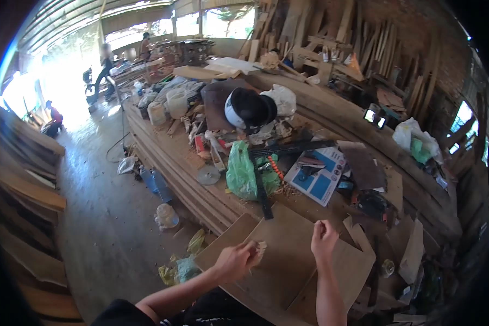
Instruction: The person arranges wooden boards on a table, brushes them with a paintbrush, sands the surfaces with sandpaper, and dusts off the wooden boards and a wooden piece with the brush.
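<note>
My left hand (237, 261) is closed around a small, pale tan, ragged-edged piece (262, 249); its exact kind is too small to tell. My right hand (324, 237) is raised off to the right with its fingers curled together, and whatever they may hold is hidden. Below both hands lies a brown cardboard sheet (285, 239), with folded flaps at its right side. Just beyond it are a black metal square (262, 190) and a crumpled green plastic bag (241, 171).
A blue-and-white printed box (319, 175) lies behind my right hand. Farther back on the stacked planks (168, 163) are a black cap (251, 107) on a white bucket and plastic jugs (176, 101). Two or more people (104, 68) are far off at the left.
</note>
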A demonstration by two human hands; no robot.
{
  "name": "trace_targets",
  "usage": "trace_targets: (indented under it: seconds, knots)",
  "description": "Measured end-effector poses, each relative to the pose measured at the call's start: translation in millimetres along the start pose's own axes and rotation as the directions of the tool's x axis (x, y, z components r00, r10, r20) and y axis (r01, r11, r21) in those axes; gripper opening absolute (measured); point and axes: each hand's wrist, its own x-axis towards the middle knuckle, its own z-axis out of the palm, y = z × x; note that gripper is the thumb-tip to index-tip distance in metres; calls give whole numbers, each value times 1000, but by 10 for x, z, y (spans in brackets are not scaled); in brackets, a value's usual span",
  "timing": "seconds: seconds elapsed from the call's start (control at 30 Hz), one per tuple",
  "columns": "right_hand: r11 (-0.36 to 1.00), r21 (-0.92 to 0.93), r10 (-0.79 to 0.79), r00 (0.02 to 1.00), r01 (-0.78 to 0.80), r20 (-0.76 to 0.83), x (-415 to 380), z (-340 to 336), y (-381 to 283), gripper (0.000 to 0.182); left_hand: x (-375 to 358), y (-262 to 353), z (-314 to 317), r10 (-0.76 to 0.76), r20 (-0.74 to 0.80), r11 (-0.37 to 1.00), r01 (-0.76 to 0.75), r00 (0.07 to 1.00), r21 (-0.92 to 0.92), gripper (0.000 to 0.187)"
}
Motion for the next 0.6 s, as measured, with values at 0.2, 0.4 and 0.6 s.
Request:
trace_targets:
  seconds: [0.2, 0.4, 0.6]
  knots:
    - [946, 324, -96, 935, -21, 342, -218, -193, -410, 23, -142, 652, 149, -115, 99, 986, 102, 988, 128, 32]
    - [980, 187, -53, 808, -71, 587, -746, -719, -1391, 20, -28, 822, 286, -100, 111, 993, 92, 989, 73, 28]
    - [988, -88, 155, 893, -130, 423, -1131, -957, -1294, 15, -256, 1124, 584, 168, 155, 984, -176, 974, 42, 57]
